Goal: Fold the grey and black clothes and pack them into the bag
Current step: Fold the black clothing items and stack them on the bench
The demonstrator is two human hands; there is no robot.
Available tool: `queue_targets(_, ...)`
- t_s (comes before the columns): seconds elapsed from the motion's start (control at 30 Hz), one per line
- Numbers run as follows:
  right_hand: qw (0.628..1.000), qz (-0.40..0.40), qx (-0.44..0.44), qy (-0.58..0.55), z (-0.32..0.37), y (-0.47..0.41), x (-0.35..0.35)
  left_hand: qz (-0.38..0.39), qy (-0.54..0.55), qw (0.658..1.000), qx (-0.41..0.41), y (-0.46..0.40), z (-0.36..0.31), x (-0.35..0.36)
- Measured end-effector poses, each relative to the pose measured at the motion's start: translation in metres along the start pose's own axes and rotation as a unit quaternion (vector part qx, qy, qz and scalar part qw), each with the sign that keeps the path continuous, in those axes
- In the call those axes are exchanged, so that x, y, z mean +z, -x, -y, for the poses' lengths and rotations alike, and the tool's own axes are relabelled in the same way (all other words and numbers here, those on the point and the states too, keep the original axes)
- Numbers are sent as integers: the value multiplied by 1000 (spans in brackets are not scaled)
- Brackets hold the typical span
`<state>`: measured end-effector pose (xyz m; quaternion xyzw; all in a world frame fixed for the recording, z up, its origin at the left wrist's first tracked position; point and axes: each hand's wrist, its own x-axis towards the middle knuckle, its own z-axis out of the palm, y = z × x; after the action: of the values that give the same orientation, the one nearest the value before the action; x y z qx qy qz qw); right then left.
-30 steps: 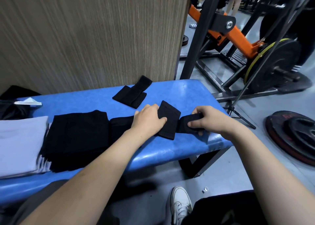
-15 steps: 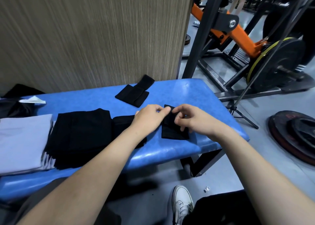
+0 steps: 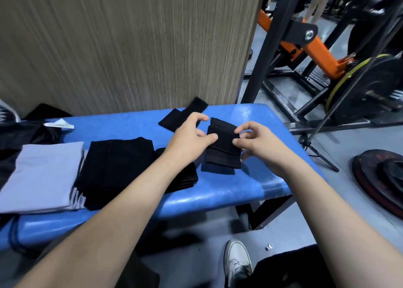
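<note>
Over bench [image 3: 239, 191] | folded black piece [image 3: 222, 148] now lifted | both hands pinching

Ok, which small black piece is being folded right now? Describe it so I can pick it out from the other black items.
Start at the blue bench in front of the wood-grain panel and go to its right end. The small folded black piece is the one pinched between the left hand and right hand. Unlike the other small black piece behind it and the big black stack to its left, it is held.
</note>
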<state>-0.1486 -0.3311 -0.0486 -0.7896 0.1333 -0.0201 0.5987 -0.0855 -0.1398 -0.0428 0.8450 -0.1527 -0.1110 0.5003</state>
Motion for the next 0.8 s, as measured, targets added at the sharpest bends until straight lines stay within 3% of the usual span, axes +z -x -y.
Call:
queue_targets(0.23, 992, 82, 14, -90, 21, -12, 36, -59, -182, 979, 67, 15, 8, -40)
queue_targets(0.4, 989, 136, 24, -56, 25, -16, 60, -60, -265, 960, 70, 23, 23, -64)
queue_targets(0.8, 981, 176, 7, 78, 25, -19, 86, -69, -374, 921, 87, 25, 42, -76)
